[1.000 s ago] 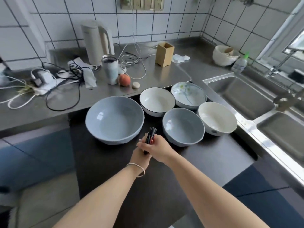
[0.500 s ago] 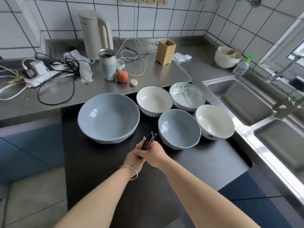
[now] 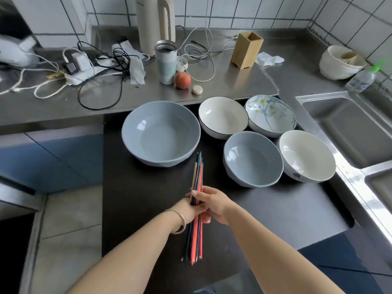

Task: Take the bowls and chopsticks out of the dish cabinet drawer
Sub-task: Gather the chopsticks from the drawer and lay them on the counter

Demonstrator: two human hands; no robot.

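Both hands grip a bundle of coloured chopsticks (image 3: 197, 179) lying lengthwise over the dark pulled-out drawer (image 3: 286, 213). My left hand (image 3: 188, 210), with a bangle on the wrist, and my right hand (image 3: 214, 203) close around the bundle's middle. At the drawer's far end sit several bowls: a large blue bowl (image 3: 161, 132), a white dark-rimmed bowl (image 3: 222, 116), a floral bowl (image 3: 270, 114), a smaller blue bowl (image 3: 252, 158) and a cream bowl (image 3: 306, 154).
Behind the drawer, the steel counter (image 3: 222, 90) holds a wooden chopstick holder (image 3: 247, 49), a tumbler (image 3: 165, 61), a peach (image 3: 182, 80), a kettle (image 3: 156, 22) and tangled cables (image 3: 95, 66). A double sink (image 3: 347, 128) lies right. Stacked white bowls (image 3: 341, 62) stand far right.
The chopsticks stood upright in my hands; now they lie tilted forward and flat along the drawer, with their full length showing. My hands came slightly nearer me.
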